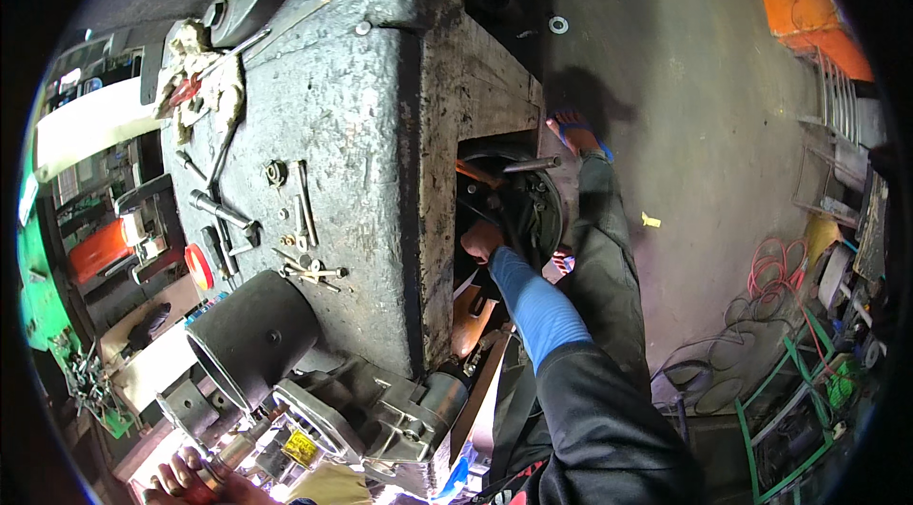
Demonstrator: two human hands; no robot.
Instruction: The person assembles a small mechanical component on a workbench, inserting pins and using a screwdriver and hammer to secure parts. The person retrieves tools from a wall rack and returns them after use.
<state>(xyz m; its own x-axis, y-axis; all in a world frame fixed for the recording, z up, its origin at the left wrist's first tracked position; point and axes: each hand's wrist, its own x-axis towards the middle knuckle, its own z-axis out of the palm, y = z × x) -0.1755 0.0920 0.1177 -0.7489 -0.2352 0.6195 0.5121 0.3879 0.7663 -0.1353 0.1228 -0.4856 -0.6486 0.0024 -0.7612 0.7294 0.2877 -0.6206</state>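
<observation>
Left hand (185,478), fingers curled round the steel shaft end (228,456) of the grey cast-metal motor housing (366,415) at bench (352,106) near edge. Heavy, greasy; grip casting. Right hand (481,241) in dark cavity, fingers' state unclear.

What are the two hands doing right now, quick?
Left hand: closed around a metal shaft at the motor's end.
Right hand: reaching into the dark opening under the workbench; grip cannot be told.

The desk (352,125) has a rough, grey, pitted matt top, the tools (223,212) on it are dull bare metal, the cylinder (252,334) is matt black, and the housing (399,405) is smooth grey cast metal.
</observation>
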